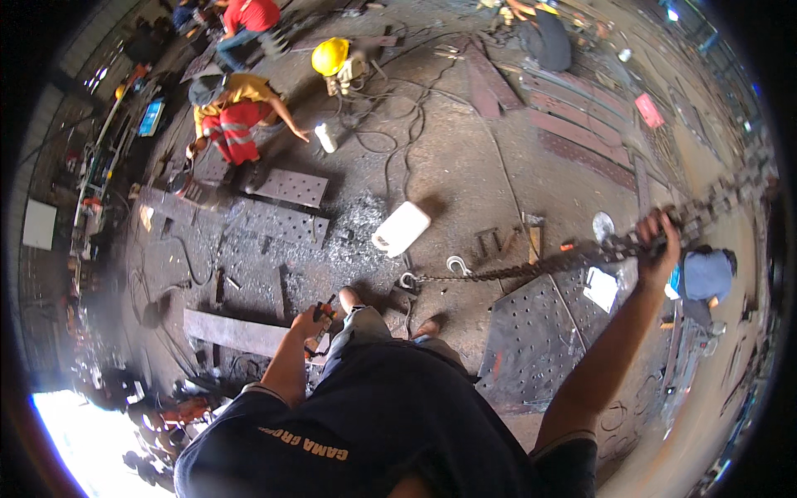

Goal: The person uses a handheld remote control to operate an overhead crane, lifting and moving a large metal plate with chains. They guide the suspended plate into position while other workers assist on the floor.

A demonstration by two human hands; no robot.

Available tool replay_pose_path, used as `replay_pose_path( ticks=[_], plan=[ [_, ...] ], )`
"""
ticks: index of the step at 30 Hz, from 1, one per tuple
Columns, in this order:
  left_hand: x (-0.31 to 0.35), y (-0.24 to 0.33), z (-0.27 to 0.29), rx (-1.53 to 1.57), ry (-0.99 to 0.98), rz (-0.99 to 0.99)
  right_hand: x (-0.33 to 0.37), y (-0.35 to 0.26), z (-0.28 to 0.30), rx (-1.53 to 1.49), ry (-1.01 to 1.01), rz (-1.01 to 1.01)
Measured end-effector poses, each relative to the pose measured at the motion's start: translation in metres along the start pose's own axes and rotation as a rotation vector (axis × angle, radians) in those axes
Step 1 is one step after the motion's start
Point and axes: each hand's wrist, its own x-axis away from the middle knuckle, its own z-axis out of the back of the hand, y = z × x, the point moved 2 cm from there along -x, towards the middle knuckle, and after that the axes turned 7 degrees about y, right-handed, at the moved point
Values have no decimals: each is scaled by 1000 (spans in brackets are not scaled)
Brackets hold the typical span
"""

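Observation:
My right hand [658, 246], raised at the right, is closed around a heavy steel chain [573, 260]. The chain runs up past it to the upper right and slopes down to the left towards the floor. Two hooks lie at its lower end: a left hook [407, 280] and a right hook [457, 265]. Low by my left leg, my left hand [309, 319] is closed on an orange-and-black hand-held controller [324, 319], partly covered by the fingers. Below the chain lies a large steel plate [531, 340] with many holes.
A white jerrycan [402, 229] stands ahead of my feet. Perforated steel strips [290, 187] lie near a crouching co-worker [237, 116]. Another person [706, 275] is low at the right. Cables [407, 141] cross the floor, and long steel bars [581, 124] lie at the far right.

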Motion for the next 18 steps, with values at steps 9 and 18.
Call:
replay_pose_path(
  ticks=[9, 18],
  plan=[
    [24, 94, 20, 36, 8, 6, -27, 12, -57, -27, -6, -13],
    [-48, 72, -21, 261, -90, -72, -42, 3, -58, 91, 200, 58]
  ],
)
